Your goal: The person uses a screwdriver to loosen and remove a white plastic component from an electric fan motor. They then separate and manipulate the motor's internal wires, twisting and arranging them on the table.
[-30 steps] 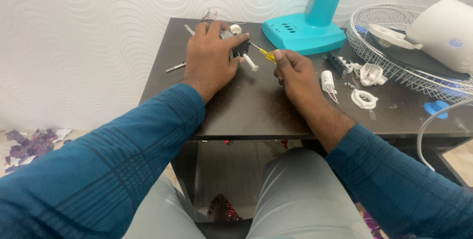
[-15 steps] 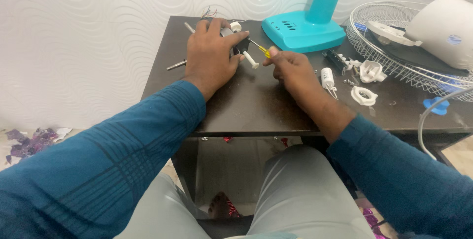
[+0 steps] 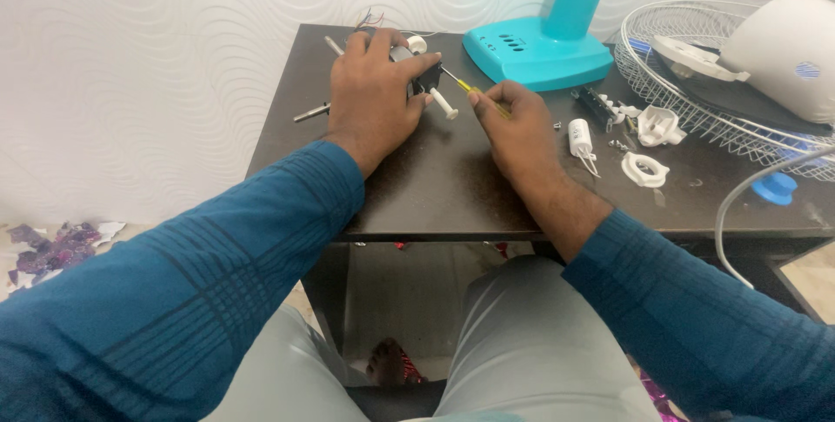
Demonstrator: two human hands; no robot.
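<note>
Dark brown laminate covers the small table (image 3: 435, 187) on which both hands work. The left hand (image 3: 376, 91) lies palm-down at the far edge, fingers curled closed over a small dark motor unit (image 3: 416, 72) with a white plastic shaft (image 3: 444, 104) that projects toward the person from under the fingertips. The right hand (image 3: 515, 126) rests just right of it, fingers pinched tight around a slim yellow-handled screwdriver (image 3: 474, 90); the metal tip meets the motor unit beside the left fingertips.

A thin metal rod (image 3: 310, 112) lies on the table left of the left hand, partly hidden beneath it. The turquoise plastic fan base (image 3: 539, 52) with its upright column stands behind the right hand. To the right lie a white cylindrical capacitor (image 3: 579, 137), a white plastic ring (image 3: 645, 170) and a white plastic bracket (image 3: 658, 124). A white wire fan guard (image 3: 696, 117) rests at the far right with a white rounded motor housing (image 3: 783, 52) on it. A blue plastic knob (image 3: 774, 187) sits near the right edge.
</note>
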